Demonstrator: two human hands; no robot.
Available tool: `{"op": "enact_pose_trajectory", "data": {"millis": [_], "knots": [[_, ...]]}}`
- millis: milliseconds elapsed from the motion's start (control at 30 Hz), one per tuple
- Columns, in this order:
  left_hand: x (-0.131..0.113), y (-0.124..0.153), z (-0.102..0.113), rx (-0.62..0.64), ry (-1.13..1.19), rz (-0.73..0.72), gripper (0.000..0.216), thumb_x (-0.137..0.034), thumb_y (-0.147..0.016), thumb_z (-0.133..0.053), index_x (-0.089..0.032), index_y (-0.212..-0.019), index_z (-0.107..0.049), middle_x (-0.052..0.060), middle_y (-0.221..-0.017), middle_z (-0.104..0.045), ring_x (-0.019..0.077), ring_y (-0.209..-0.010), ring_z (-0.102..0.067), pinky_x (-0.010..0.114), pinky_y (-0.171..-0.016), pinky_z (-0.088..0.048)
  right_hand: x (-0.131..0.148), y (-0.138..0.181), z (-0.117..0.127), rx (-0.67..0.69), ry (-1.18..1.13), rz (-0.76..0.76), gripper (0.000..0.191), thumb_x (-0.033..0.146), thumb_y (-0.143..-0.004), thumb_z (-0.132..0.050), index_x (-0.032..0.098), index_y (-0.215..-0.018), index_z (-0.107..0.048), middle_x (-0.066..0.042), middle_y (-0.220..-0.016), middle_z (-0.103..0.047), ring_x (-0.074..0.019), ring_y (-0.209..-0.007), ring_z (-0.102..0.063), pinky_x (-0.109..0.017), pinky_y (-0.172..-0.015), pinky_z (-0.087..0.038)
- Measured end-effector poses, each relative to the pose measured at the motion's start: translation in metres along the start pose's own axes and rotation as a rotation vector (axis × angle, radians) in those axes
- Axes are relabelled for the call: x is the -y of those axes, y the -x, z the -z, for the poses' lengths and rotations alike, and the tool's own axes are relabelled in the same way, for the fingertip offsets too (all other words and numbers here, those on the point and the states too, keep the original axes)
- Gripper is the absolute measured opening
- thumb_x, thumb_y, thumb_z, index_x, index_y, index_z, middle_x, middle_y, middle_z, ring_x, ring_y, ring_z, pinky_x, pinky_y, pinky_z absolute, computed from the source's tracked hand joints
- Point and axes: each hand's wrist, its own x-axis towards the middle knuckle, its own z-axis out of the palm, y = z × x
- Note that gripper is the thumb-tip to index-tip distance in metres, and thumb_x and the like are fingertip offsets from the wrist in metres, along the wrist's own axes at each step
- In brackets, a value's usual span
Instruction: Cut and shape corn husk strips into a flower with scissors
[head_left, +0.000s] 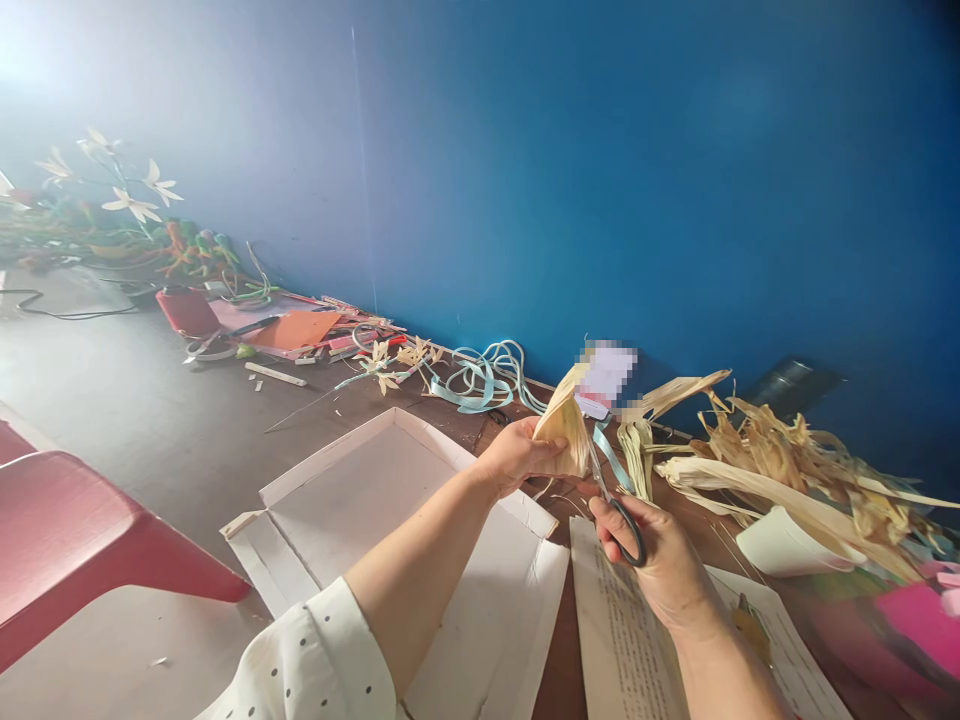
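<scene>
We have one piece of dried corn husk in our left hand, thumb and fingers pinched together on its lower part, just past the right corner of the white cardboard tray. Our right hand, to the right of that tray, is closed around the black handles of one pair of scissors, a finger and thumb at the loops. The blades reach the husk's right edge; how far they are parted, we cannot tell.

Right of the tray we count two sheets of paper, one a printed sheet beside it, partly under our right forearm, the other a white sheet farther off. Farther right lie one white cup, tipped over, and a heap of dried husks, too tangled to count.

Beyond the tray, we see pale blue ribbon in loops; beyond its left side, one orange sheet and one red spool. Left of the tray stands one red plastic seat
</scene>
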Motion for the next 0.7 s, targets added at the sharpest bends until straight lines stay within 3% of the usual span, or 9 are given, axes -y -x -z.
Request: {"op": "enact_pose_trajectory", "data": {"millis": [233, 533, 700], "knots": [[-0.007, 0.002, 0.000, -0.048, -0.102, 0.008, 0.046, -0.040, -0.057, -0.081, -0.014, -0.086, -0.058, 0.001, -0.075, -0.059, 0.0107, -0.063, -0.057, 0.026, -0.061, -0.050, 0.001, 0.000, 0.001, 0.036, 0.011, -0.013, 0.032, 0.043, -0.075, -0.072, 0.017, -0.094, -0.070, 0.003, -0.059, -0.052, -0.0069, -0.048, -0.044, -0.021, -0.046, -0.031], [-0.010, -0.002, 0.001, -0.144, -0.212, -0.066, 0.031, -0.030, -0.060, -0.077, -0.012, -0.076, -0.058, -0.002, -0.064, -0.054, 0.0063, -0.055, -0.048, 0.019, -0.053, -0.036, 0.007, 0.002, -0.001, 0.041, 0.011, -0.043, 0.032, 0.043, -0.073, -0.073, 0.018, -0.092, -0.069, 0.003, -0.059, -0.053, -0.0071, -0.048, -0.044, -0.021, -0.045, -0.031], [-0.013, -0.002, 0.003, -0.167, -0.272, -0.086, 0.026, -0.029, -0.063, -0.073, -0.013, -0.076, -0.058, -0.001, -0.069, -0.058, 0.0080, -0.060, -0.050, 0.020, -0.056, -0.034, 0.008, 0.003, -0.001, 0.065, 0.045, -0.028, 0.023, 0.038, -0.072, -0.074, 0.018, -0.069, -0.062, 0.004, -0.056, -0.052, -0.0068, -0.046, -0.044, -0.021, -0.044, -0.031]]}}
